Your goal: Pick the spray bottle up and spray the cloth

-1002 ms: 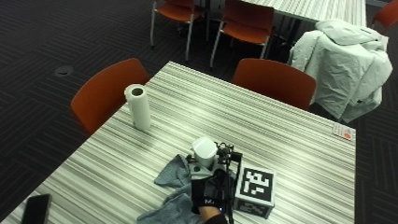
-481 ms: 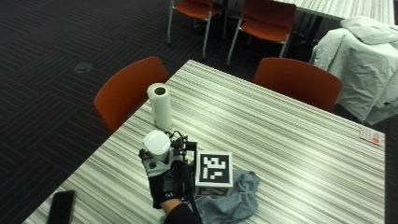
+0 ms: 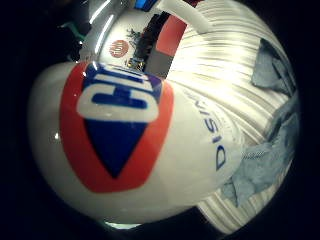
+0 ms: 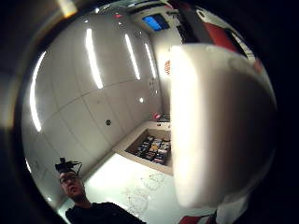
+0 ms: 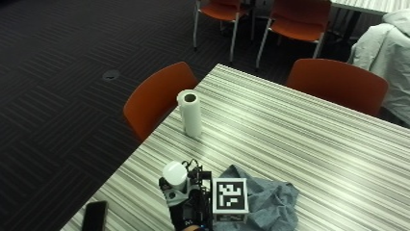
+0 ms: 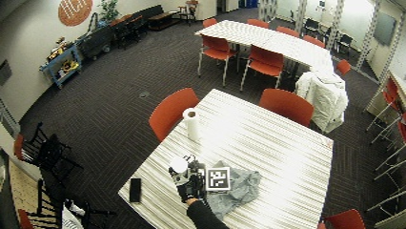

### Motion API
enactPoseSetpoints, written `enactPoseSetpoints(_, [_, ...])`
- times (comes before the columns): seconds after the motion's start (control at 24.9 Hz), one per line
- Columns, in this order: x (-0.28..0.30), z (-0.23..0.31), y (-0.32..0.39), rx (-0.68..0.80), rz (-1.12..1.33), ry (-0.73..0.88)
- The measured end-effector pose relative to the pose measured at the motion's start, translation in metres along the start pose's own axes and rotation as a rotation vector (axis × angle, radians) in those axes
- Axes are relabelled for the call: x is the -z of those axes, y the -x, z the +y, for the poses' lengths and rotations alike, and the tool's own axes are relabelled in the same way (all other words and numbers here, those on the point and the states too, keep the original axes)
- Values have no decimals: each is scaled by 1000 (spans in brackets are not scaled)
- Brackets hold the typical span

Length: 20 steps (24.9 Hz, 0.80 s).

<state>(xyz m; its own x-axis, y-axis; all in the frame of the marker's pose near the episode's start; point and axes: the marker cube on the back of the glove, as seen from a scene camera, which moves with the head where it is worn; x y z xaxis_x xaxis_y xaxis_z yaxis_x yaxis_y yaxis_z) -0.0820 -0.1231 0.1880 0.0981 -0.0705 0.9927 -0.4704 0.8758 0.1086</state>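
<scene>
1. Setting: a striped laminate table (image 5: 301, 130) in a room with dark patterned carpet; orange chairs stand along its far edges.
2. Spray bottle (image 5: 174, 176): white, with a rounded top and a red-and-blue label showing on its body in the little finger side palm view (image 3: 120, 135). It is upright above the near left part of the table, beside the cloth and clear of the tabletop as far as the outside view shows. It fills most of both palm views, so it lies close against the palm.
3. Right hand (image 5: 189, 211): black-gloved, reaching in from the near edge of the table, wrapped about the bottle's lower body. The fingers themselves are too dark and too small to make out singly; the bottle's upright stand against the palm points to a closed grasp round it.
4. Cloth (image 5: 272, 202): grey-blue, crumpled, lying flat on the table just beside the hand. In the little finger side palm view its folds (image 3: 260, 170) show on the striped surface past the bottle.
5. Paper towel roll (image 5: 190, 113): white, standing on end near the table's left edge, well apart from the bottle.
6. Phone (image 5: 95, 216): dark, flat on the near left corner of the table.
7. Pale jacket (image 5: 388, 48): draped over a chair beyond the far right corner.
</scene>
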Motion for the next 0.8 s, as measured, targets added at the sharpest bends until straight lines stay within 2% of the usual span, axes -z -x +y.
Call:
enactPoseSetpoints(0.52, [12,34,-63,-136,136,-24])
enactPoseSetpoints(0.8, [-2,51,-74,-167,99,-15])
